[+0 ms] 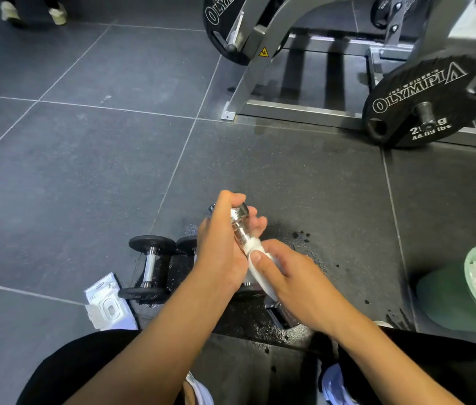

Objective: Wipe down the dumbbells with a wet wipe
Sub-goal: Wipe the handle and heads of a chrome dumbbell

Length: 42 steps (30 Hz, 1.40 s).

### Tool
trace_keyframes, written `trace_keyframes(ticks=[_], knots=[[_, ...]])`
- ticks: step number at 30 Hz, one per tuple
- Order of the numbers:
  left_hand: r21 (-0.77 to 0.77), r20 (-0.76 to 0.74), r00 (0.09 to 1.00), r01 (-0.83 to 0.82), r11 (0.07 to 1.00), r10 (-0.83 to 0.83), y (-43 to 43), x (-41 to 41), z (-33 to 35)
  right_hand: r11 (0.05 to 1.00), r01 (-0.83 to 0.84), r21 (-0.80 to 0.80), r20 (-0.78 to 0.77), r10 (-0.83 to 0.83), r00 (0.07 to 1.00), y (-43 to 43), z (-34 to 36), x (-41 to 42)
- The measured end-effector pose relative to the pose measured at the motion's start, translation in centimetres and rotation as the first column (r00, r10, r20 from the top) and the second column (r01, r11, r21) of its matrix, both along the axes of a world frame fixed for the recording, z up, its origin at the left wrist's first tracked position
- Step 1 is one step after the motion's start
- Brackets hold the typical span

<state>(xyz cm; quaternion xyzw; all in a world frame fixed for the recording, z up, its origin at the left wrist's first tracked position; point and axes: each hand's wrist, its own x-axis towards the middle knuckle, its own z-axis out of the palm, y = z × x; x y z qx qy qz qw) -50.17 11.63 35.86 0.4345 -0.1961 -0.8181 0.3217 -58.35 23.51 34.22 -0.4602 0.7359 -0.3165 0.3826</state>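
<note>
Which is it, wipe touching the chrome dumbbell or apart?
Touching. The head view shows the right hand wrapping the wipe around the chrome dumbbell.

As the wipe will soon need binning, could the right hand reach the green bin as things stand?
Probably yes: the right hand with the wipe has only bare floor between it and the open green bin.

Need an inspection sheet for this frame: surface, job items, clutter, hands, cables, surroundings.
Surface: dark tiled floor, wet splashes near the hands.
Job's things: chrome dumbbell lifted; white wipe wrapped round its handle; black dumbbell on the floor; wipe pack beside it.
Clutter: green bin with white crumpled wipes inside.
Hands: left hand grips the chrome dumbbell's upper end; right hand grips the wipe.
Cables: nothing seen.
Surroundings: weight plate, grey machine frame, a person's feet top left.
</note>
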Motion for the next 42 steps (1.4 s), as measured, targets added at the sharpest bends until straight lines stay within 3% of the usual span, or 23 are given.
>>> trace_keyframes(ticks=[5, 9, 11, 15, 17, 20, 24, 27, 30, 35, 36, 39, 42], knots=[[-0.131, 0.076, 0.984, 0.169, 0.977, -0.16, 1.1, -0.2, 0.6, 0.987, 0.142, -0.081, 0.202, -0.123, 0.972, -0.5, -0.7, 0.0], [-0.328, 0.273, 0.898, 0.424, 0.844, -0.345, 1.0, 0.2, 0.8, 0.954, 0.25, -0.166, 0.296, -0.193, 0.935, -0.8, -0.7, 0.4], [-0.328, 0.285, 0.865, 0.492, 0.806, -0.412, 0.9, 0.5, 0.5, 0.929, 0.321, -0.185, 0.412, -0.224, 0.883, -1.1, -0.5, 0.8], [-0.282, 0.356, 0.76, 0.642, 0.713, -0.544, 2.3, 0.8, -0.5, 0.855, 0.506, -0.114, 0.68, -0.304, 0.667, -1.3, 0.0, 0.2], [-0.196, 0.263, 0.711, 0.702, 0.685, -0.653, 2.8, 1.0, -0.9, 0.826, 0.561, -0.065, 0.741, -0.336, 0.581, -1.2, 0.2, -0.6], [-0.171, 0.202, 0.659, 0.752, 0.636, -0.725, 3.2, 0.8, -1.1, 0.789, 0.611, -0.069, 0.757, -0.357, 0.547, -0.8, 0.2, -1.7], [-0.237, 0.248, 0.699, 0.715, 0.658, -0.671, 4.1, -0.2, -1.3, 0.778, 0.613, -0.14, 0.675, -0.378, 0.634, -0.6, 0.6, -2.8], [-0.279, 0.388, 0.699, 0.71, 0.646, -0.601, 4.3, -0.9, -1.3, 0.819, 0.533, -0.212, 0.536, -0.358, 0.764, -0.1, 0.7, -3.8], [-0.338, 0.426, 0.747, 0.655, 0.676, -0.511, 4.5, -1.1, -1.7, 0.831, 0.491, -0.259, 0.352, -0.392, 0.85, 0.1, 0.8, -5.1], [-0.309, 0.464, 0.744, 0.644, 0.699, -0.481, 4.6, -0.1, -1.9, 0.608, 0.682, -0.406, 0.267, -0.636, 0.725, 0.4, 2.1, -6.9], [-0.318, 0.481, 0.733, 0.657, 0.684, -0.48, 4.7, 0.1, -2.0, 0.611, 0.663, -0.432, 0.267, -0.615, 0.742, 0.1, 2.5, -6.6], [-0.344, 0.603, 0.667, 0.712, 0.612, -0.437, 5.2, 0.2, -2.6, 0.752, 0.474, -0.459, 0.19, -0.438, 0.879, -1.3, 2.3, -5.0], [-0.373, 0.749, 0.56, 0.798, 0.473, -0.355, 5.8, 0.4, -2.9, 0.834, 0.232, -0.501, -0.159, -0.352, 0.922, -2.1, 0.6, -3.9]])
